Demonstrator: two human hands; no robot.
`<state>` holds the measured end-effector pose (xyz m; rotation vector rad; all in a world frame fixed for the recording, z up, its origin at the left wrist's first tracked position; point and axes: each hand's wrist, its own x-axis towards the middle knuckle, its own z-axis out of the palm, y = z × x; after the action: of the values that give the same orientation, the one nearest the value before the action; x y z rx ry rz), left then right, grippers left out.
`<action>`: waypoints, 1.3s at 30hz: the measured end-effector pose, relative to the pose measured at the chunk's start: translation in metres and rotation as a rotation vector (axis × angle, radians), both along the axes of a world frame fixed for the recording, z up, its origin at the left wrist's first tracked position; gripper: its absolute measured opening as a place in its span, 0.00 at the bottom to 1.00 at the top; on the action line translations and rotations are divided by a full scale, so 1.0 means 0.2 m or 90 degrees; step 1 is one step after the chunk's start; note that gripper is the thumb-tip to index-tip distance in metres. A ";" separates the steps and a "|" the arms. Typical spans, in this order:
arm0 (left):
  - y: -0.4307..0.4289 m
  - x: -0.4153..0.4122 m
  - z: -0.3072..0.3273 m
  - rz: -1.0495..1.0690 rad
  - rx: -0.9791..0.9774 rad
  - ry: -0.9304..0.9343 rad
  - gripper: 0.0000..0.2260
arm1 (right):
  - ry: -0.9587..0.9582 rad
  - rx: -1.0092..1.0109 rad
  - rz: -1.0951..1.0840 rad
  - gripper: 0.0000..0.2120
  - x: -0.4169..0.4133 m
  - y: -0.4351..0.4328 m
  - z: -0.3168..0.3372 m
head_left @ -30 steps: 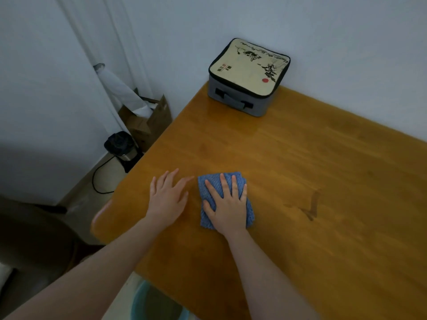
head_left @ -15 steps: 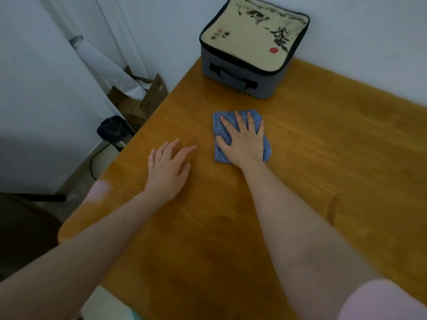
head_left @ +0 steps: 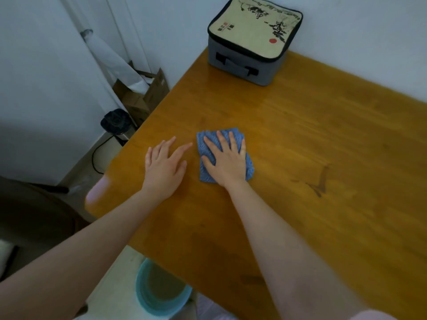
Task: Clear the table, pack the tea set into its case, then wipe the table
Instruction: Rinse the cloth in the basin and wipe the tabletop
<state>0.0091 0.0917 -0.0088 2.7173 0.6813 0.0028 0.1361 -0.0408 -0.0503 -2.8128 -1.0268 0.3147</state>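
From the head camera, my right grip (head_left: 227, 165) lies flat on the folded blue cloth (head_left: 208, 140), fingers straight and slightly spread, palm pressing it onto the wooden tabletop (head_left: 323, 125); nothing is curled round or pinched. The cloth sits toward the left side of the tabletop, its far and left borders showing past my fingers. My left grip (head_left: 164, 168) rests just left of the cloth, apart from it, also flat and open on the bare wood, holding nothing. The tea set case (head_left: 251, 31) stands at the far left corner against the wall, lid closed, its grey side with the strap handle facing me, well apart from the cloth. A dark mark (head_left: 320, 184) shows in the wood to the right of my right forearm. On the floor a light blue bucket (head_left: 159, 294) stands by the near edge, and a cardboard box (head_left: 147, 95) sits by the wall at far left
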 end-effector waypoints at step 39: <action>-0.65 -0.91 0.05 0.051 -0.097 0.020 0.24 | -0.068 0.024 -0.026 0.27 -1.11 -1.07 -0.04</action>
<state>-0.1721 -0.0374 0.0017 2.5476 0.7671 -0.0709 -0.0860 -0.2550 -0.0574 -2.8389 -0.9833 0.1396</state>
